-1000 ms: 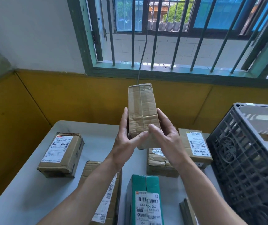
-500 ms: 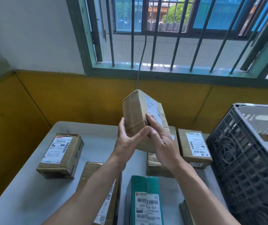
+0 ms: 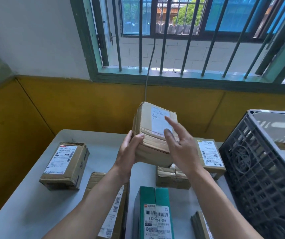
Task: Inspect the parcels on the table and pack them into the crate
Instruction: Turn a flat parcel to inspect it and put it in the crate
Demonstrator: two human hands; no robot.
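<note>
Head view. Left hand (image 3: 129, 152) curled round the lower left corner of a brown parcel (image 3: 153, 151), thumb on the near face, other fingers against the left side. Grips it alone and keeps it in the air above the grey surface (image 3: 103, 152), in front of the yellow wall (image 3: 69, 109). Parcel tilted, with its white label (image 3: 160, 121) turned up toward the camera.

Right hand (image 3: 181, 147) wide open, fingers straight and spread, over the right part of the same parcel. Thumb laid on the lower part of the label, index finger stretched above it. Not possible to tell if the fingertips really touch.

Below, on the surface:
- a taped parcel (image 3: 64, 166) far left
- a long parcel (image 3: 114, 204) under the left forearm
- a green box (image 3: 153, 213) near the middle
- a crumpled parcel (image 3: 172, 178) under the raised one
- a labelled parcel (image 3: 209, 156) just beside the dark crate (image 3: 259, 169) at the right edge
</note>
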